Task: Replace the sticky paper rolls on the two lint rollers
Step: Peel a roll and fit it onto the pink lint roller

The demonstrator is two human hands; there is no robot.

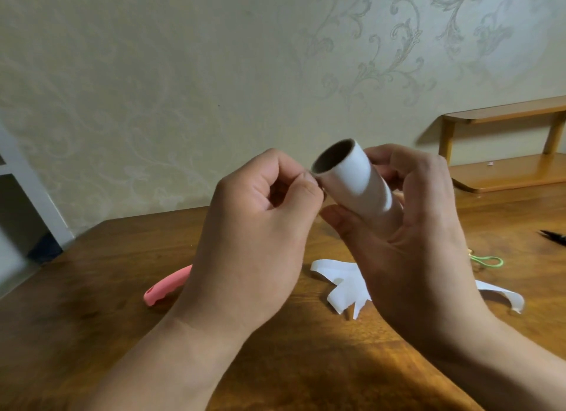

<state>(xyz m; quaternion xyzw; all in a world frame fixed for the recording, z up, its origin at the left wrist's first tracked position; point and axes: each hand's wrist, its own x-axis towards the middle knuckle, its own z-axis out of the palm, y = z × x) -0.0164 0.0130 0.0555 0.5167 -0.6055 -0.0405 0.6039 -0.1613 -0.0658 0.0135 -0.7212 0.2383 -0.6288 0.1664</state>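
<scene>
The right hand (pixel 413 236) grips the sticky paper roll (pixel 352 180); the left hand (pixel 254 226) pinches its open rim. A pink handle (pixel 167 285) lies half hidden behind the left hand; torn paper strips (pixel 340 291) lie behind the right

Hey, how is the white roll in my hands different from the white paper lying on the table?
The roll is a tight tube with a brown core, open end showing; the loose paper is flat, ragged strips. The roll is held above the table, gripped by the right hand while the left hand pinches its rim; the loose paper lies on the table, untouched. Both are white.
</scene>
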